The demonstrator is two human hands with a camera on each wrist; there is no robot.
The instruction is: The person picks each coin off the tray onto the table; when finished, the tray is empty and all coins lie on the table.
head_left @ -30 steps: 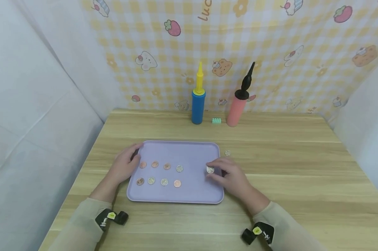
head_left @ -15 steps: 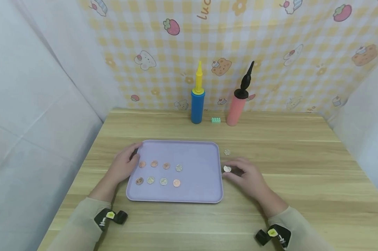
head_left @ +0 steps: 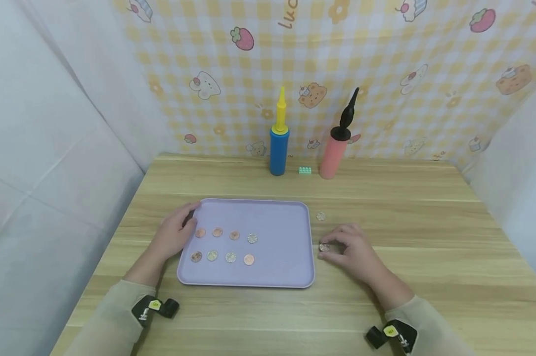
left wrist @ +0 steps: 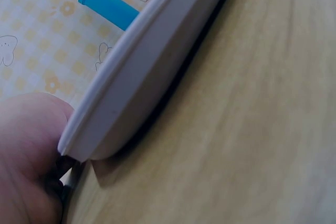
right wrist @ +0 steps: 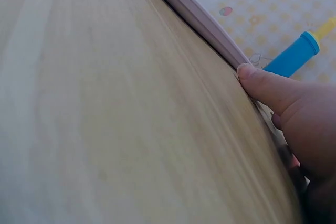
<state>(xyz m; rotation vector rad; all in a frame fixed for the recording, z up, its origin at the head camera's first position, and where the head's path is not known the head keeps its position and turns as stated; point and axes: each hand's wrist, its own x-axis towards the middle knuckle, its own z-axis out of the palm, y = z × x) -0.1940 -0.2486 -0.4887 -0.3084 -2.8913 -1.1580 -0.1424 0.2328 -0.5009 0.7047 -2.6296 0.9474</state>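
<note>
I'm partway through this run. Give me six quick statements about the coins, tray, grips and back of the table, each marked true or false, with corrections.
1. Eight coins lie in two rows on the lavender tray. True.
2. The right grip has one coin between its thumb and fingers. True.
3. That coin is over the middle of the tray. False: it is just outside the tray's right edge.
4. The left grip touches the tray's left side. True.
5. The mint-green toy brick is left of both pumps. False: the mint-green toy brick sits between the blue hand pump and the pink hand pump.
6. No coin lies loose on the table. False: a silver coin lies right of the tray.
</note>
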